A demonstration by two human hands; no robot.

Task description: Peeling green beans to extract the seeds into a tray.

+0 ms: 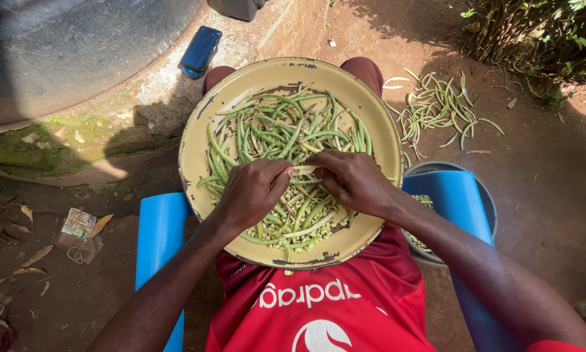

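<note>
Both hands meet over the middle of the yellow enamel basin (205, 111) on the lap: the left hand (250, 192) and right hand (353, 180) pinch one pale bean pod (304, 170) between closed fingers. Shelled beans (299, 218) fill the basin's near side; many green pods (277, 130) remain unopened toward its far side, so shelling looks roughly half done. Emptied pods (436, 107) lie on the ground right of the basin.

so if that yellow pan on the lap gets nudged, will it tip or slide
The pan looks wide and shallow and seems to rest only on the knees, so a push at the rim could well tilt it. The pods and loose beans would probably slide to the low side. Both hands, left and right, hold a pod, not the pan.
</note>
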